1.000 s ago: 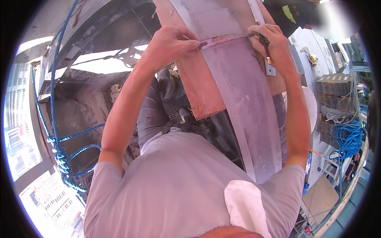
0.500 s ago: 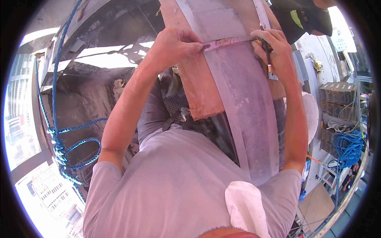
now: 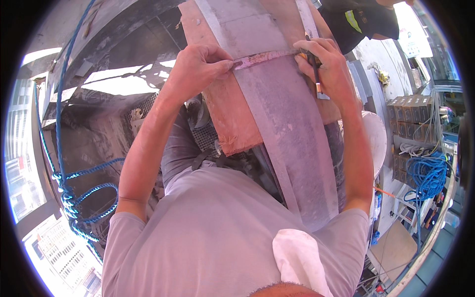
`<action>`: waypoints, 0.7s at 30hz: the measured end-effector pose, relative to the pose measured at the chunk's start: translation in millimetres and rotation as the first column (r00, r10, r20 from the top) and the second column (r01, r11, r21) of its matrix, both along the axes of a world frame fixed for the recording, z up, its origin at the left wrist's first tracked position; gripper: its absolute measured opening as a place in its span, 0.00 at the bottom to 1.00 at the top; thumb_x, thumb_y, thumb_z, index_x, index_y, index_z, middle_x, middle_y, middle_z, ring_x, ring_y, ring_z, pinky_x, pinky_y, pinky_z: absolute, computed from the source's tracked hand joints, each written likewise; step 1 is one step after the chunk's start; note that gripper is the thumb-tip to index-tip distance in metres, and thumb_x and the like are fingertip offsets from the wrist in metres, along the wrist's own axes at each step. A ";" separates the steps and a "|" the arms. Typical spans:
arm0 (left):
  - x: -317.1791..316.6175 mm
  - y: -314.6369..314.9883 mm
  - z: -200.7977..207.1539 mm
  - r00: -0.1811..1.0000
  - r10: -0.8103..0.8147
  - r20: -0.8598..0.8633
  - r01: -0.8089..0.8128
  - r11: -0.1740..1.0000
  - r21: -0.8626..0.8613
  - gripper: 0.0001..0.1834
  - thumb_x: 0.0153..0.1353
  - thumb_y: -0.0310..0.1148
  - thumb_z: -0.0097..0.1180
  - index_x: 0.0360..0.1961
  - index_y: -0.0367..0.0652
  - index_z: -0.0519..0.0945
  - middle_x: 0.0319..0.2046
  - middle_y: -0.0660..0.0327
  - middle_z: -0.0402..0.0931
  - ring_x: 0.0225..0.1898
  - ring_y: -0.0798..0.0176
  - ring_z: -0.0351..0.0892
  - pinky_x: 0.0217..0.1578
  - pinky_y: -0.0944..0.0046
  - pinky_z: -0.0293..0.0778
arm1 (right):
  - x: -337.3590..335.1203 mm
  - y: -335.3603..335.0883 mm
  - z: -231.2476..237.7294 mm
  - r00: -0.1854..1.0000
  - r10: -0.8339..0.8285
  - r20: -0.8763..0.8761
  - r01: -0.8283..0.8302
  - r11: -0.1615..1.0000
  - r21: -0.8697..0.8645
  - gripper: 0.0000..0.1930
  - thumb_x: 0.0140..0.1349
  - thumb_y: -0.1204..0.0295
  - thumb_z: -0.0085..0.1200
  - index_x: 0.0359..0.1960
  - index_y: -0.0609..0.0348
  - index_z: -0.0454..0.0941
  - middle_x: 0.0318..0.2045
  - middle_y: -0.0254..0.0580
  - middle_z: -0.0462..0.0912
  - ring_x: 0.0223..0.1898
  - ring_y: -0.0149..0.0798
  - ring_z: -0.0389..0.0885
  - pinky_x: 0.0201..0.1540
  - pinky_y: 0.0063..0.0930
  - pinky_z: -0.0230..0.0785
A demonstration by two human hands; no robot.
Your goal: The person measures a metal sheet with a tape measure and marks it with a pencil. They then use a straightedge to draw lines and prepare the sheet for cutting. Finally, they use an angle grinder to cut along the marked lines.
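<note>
Left hand (image 3: 203, 67): thumb and forefinger are pinched together on the left end of a worn strip (image 3: 267, 58).
Right hand (image 3: 326, 62): fingers are curled around a dark pen-like tool (image 3: 312, 64); the strip's right end is partly hidden there.
Worn strip: stretched across a grey panel (image 3: 292, 119); probably best kept taut, flat and square to its edges.
Around: a wooden board (image 3: 232, 116) is seen along the panel's left edge; blue rope (image 3: 429, 173) is coiled well apart.
In the way: elbow room may be limited by a co-worker's dark sleeve (image 3: 341, 30) nearby.

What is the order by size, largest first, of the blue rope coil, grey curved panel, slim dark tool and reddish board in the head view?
1. Grey curved panel
2. Reddish board
3. Blue rope coil
4. Slim dark tool
</note>
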State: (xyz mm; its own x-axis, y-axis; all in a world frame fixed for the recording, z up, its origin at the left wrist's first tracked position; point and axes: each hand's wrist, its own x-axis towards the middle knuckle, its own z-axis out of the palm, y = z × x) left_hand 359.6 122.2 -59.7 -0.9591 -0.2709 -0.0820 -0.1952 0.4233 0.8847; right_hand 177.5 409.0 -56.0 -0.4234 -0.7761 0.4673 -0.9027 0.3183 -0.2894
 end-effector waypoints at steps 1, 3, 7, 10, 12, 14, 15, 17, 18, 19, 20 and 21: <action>-0.5 -0.8 -0.8 1.000 -0.004 -0.001 0.004 1.000 0.011 0.16 0.68 0.35 0.69 0.47 0.31 0.93 0.36 0.54 0.93 0.40 0.65 0.94 0.49 0.63 0.87 | 0.2 -0.6 0.4 1.000 0.001 -0.006 -0.001 1.000 -0.007 0.18 0.65 0.72 0.74 0.56 0.52 0.89 0.49 0.43 0.91 0.57 0.50 0.85 0.61 0.42 0.79; -0.2 -1.0 -0.8 1.000 -0.015 -0.003 0.015 1.000 -0.014 0.15 0.69 0.35 0.69 0.47 0.31 0.92 0.36 0.54 0.93 0.40 0.65 0.94 0.49 0.63 0.87 | 2.4 -0.8 -1.1 1.000 -0.005 -0.005 0.005 1.000 -0.011 0.18 0.66 0.72 0.74 0.57 0.52 0.89 0.50 0.43 0.91 0.57 0.50 0.84 0.62 0.42 0.79; 0.4 -0.2 -3.1 1.000 -0.010 0.001 0.010 1.000 -0.005 0.15 0.69 0.34 0.69 0.47 0.31 0.92 0.37 0.54 0.93 0.41 0.65 0.94 0.48 0.63 0.87 | 3.4 0.6 -0.5 0.999 -0.006 -0.041 0.006 1.000 0.018 0.18 0.69 0.71 0.72 0.59 0.52 0.88 0.51 0.44 0.91 0.58 0.51 0.84 0.64 0.42 0.77; -0.3 -1.0 -5.2 1.000 -0.008 -0.018 0.008 1.000 0.015 0.15 0.69 0.34 0.69 0.47 0.31 0.92 0.37 0.55 0.93 0.40 0.65 0.94 0.48 0.62 0.87 | 9.0 -2.9 6.8 0.988 -0.023 -0.154 0.021 1.000 -0.015 0.17 0.75 0.68 0.66 0.62 0.54 0.86 0.53 0.44 0.90 0.58 0.49 0.85 0.65 0.42 0.77; 0.5 -1.3 -4.8 1.000 0.005 -0.004 -0.005 1.000 0.005 0.15 0.69 0.34 0.69 0.47 0.31 0.92 0.37 0.55 0.93 0.40 0.66 0.94 0.48 0.63 0.86 | 26.7 -12.7 17.3 0.999 -0.046 0.013 0.048 0.990 -0.135 0.16 0.79 0.67 0.60 0.64 0.56 0.85 0.55 0.44 0.89 0.58 0.46 0.85 0.64 0.43 0.77; 0.4 -0.5 -4.6 1.000 0.009 -0.001 -0.009 1.000 -0.011 0.15 0.69 0.35 0.69 0.47 0.32 0.92 0.36 0.56 0.93 0.40 0.66 0.93 0.48 0.64 0.86 | 55.1 -23.5 30.5 0.906 -0.018 0.423 0.156 0.943 -0.293 0.17 0.84 0.66 0.53 0.66 0.59 0.83 0.57 0.44 0.89 0.57 0.42 0.85 0.63 0.42 0.77; 0.0 0.1 -3.8 1.000 0.007 -0.004 -0.007 1.000 -0.023 0.15 0.70 0.35 0.69 0.47 0.32 0.92 0.36 0.57 0.93 0.40 0.66 0.93 0.47 0.64 0.85 | 56.7 -26.3 25.4 0.816 0.077 0.573 0.161 0.922 -0.352 0.16 0.84 0.66 0.51 0.64 0.60 0.84 0.53 0.44 0.90 0.55 0.40 0.87 0.60 0.39 0.79; 0.3 2.4 -2.6 1.000 0.013 -0.013 -0.014 0.999 -0.031 0.14 0.70 0.35 0.69 0.47 0.33 0.92 0.36 0.58 0.93 0.40 0.67 0.93 0.47 0.65 0.85 | 57.8 -29.6 4.7 0.552 0.290 0.782 0.198 0.865 -0.461 0.16 0.86 0.65 0.49 0.61 0.62 0.84 0.47 0.43 0.91 0.49 0.34 0.89 0.55 0.33 0.81; 1.4 3.8 -2.6 1.000 0.022 -0.020 -0.022 0.999 -0.025 0.13 0.70 0.34 0.69 0.47 0.34 0.92 0.36 0.58 0.93 0.40 0.67 0.93 0.46 0.65 0.85 | 59.2 -30.3 -2.2 0.544 0.241 0.804 0.211 0.888 -0.409 0.16 0.86 0.65 0.50 0.60 0.62 0.85 0.46 0.42 0.91 0.48 0.34 0.89 0.54 0.32 0.82; 1.9 4.7 -2.9 0.999 0.030 -0.027 -0.031 0.999 -0.020 0.13 0.70 0.34 0.69 0.47 0.34 0.92 0.35 0.58 0.93 0.40 0.67 0.92 0.46 0.65 0.84 | 61.6 -30.1 -7.9 0.536 0.191 0.822 0.223 0.908 -0.356 0.15 0.85 0.66 0.51 0.58 0.62 0.85 0.44 0.42 0.91 0.46 0.33 0.90 0.52 0.31 0.82; 2.4 4.5 -5.0 0.999 0.029 -0.035 -0.029 1.000 0.000 0.13 0.71 0.34 0.69 0.47 0.34 0.92 0.35 0.58 0.93 0.40 0.68 0.92 0.46 0.65 0.84 | 62.0 -30.8 -10.6 0.525 0.144 0.839 0.225 0.927 -0.300 0.14 0.85 0.67 0.51 0.57 0.63 0.85 0.43 0.41 0.91 0.45 0.33 0.90 0.51 0.29 0.83; 2.9 3.7 -7.6 0.999 0.028 -0.043 -0.027 0.999 0.021 0.12 0.71 0.33 0.69 0.47 0.34 0.92 0.35 0.58 0.93 0.39 0.68 0.92 0.45 0.65 0.84 | 63.8 -30.1 -8.7 0.555 0.122 0.823 0.232 0.927 -0.294 0.12 0.83 0.68 0.54 0.56 0.63 0.85 0.42 0.41 0.91 0.44 0.32 0.90 0.50 0.28 0.83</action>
